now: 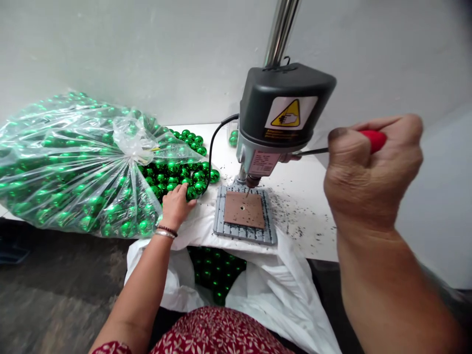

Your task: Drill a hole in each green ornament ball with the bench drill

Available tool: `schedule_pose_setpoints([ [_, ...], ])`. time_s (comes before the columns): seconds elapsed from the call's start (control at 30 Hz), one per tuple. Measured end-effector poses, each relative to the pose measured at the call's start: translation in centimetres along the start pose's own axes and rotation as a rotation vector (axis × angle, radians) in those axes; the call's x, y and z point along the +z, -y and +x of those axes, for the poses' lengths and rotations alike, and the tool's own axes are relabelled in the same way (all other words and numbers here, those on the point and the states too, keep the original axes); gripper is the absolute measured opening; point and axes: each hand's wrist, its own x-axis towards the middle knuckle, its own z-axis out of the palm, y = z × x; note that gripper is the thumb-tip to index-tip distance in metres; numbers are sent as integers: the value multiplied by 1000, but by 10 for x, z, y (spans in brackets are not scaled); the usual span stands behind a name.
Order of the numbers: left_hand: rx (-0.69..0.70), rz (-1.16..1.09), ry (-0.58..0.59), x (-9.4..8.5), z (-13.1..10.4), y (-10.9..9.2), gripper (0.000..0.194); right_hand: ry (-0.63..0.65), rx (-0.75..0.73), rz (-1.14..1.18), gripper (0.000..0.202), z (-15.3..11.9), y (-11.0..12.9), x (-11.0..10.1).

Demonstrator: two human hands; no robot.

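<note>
My right hand (368, 172) is closed around the red knob (376, 141) of a drill press's feed lever (315, 151). At the left, my left hand (176, 207) reaches to the loose shiny green balls (171, 169), thumb and fingers closed about one green ball (191, 192) at the near edge of the heap. The drill press (280, 118) has a dark grey housing with a yellow warning sticker. Its thin drill bit (248, 192) hangs above a brown square board (239, 216) with a small hole. Under the board lies the grooved grey base (220, 226).
A tied clear plastic bag (81, 172) full of green balls fills the table's left side. Dark shavings (295, 216) litter the white table (313, 189). Below its front edge hangs an open white sack (280, 285) holding green balls (217, 270). A black cable (212, 152) runs from the drill.
</note>
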Motion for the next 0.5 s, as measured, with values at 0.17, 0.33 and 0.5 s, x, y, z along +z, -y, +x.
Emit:
schedule_pose_setpoints([
  [0.17, -159, -1101, 177, 1, -19, -6, 67, 15, 14, 10, 16, -1, -1, 1],
  [0.33, -330, -1779, 526, 17, -27, -21, 64, 13, -20, 37, 16, -2, -2, 0],
  [0.5, -350, -1834, 622, 30, -28, -34, 50, 6, -6, 67, 13, -3, -1, 0],
])
